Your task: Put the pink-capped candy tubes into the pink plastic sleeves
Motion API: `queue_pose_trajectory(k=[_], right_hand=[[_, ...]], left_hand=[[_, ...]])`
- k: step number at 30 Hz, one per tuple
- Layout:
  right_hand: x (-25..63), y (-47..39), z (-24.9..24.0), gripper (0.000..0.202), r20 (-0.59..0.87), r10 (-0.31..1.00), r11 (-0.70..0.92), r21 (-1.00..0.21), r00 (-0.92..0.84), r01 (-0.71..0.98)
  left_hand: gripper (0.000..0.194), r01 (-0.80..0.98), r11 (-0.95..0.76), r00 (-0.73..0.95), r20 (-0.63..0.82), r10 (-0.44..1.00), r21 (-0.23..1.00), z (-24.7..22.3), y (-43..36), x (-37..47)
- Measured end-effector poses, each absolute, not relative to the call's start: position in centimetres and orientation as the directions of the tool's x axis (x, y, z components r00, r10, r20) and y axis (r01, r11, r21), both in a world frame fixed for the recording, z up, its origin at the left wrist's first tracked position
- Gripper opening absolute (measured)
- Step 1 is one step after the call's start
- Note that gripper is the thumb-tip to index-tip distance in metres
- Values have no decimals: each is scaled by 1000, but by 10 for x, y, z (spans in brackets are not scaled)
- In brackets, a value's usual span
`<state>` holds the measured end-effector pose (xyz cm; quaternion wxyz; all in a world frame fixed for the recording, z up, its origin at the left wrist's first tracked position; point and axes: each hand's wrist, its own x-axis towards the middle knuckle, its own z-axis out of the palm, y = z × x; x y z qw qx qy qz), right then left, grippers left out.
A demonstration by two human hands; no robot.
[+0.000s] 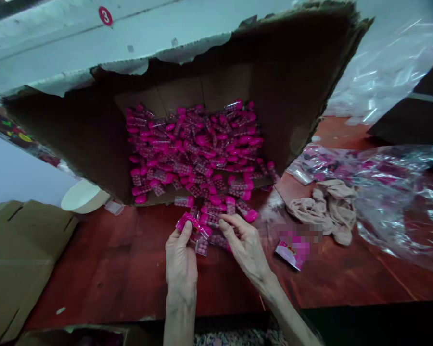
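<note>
A large cardboard box (288, 96) lies on its side, open toward me, with many small clear bottles with pink caps (195, 144) inside and spilling out at its front edge. My left hand (182, 250) is closed on a shiny pink packet (187, 222), thumb on top, just in front of the spilled bottles. To its right, my right hand (243, 242) reaches over the loose bottles, thumb and index finger close together at a bottle; whether they grip it is unclear.
On the red table (122, 269), a pink card packet (292, 250) and a crumpled beige cloth (324, 209) lie at right, beside clear plastic bags (393, 202). At left are a white bowl (82, 197) and a cardboard box (25, 254).
</note>
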<state>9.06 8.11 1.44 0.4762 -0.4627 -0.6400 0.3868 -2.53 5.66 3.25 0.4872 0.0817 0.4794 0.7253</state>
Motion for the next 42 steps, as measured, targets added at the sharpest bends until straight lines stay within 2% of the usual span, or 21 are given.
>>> queue_pose_trajectory(k=[3,5,8,12,14,17,19,24,33,38,42], right_hand=[[87,70,13,25,177,963,199,-976,-205,91],[84,64,12,19,150,968,167,-984,-200,67],[84,58,10,24,128,977,145,-985,-172,94],[93,58,5,28,148,963,189,-966,-223,175],[99,60,-1,29,211,963,254,-921,-169,295],[106,64,-13,24,319,945,302,-753,-77,584],[107,65,-22,22,329,941,290,-660,-81,693],[99,54,-35,18,287,949,283,-598,-129,750],[121,56,-30,23,243,950,306,-587,-197,750],[112,58,-18,34,244,947,299,-441,-207,846],[84,46,-30,25,302,921,355,-397,-245,846]], left_hand=[[18,-665,-38,-481,-388,786,746,30,50,-17],[16,-677,-28,-471,-404,784,736,26,47,-14],[14,-673,-9,-466,-415,781,740,21,44,-11],[10,-674,14,-443,-420,792,739,18,42,-12],[8,-694,6,-434,-425,795,720,17,41,-15],[7,-729,-28,-454,-454,766,683,14,40,-25],[12,-754,-52,-473,-486,735,655,12,39,-33],[19,-825,-54,-420,-546,725,563,9,35,-42],[26,-851,-41,-391,-579,716,524,23,36,-34],[30,-840,-14,-379,-568,731,542,21,36,-33],[30,-837,-1,-380,-580,721,547,19,36,-35]])
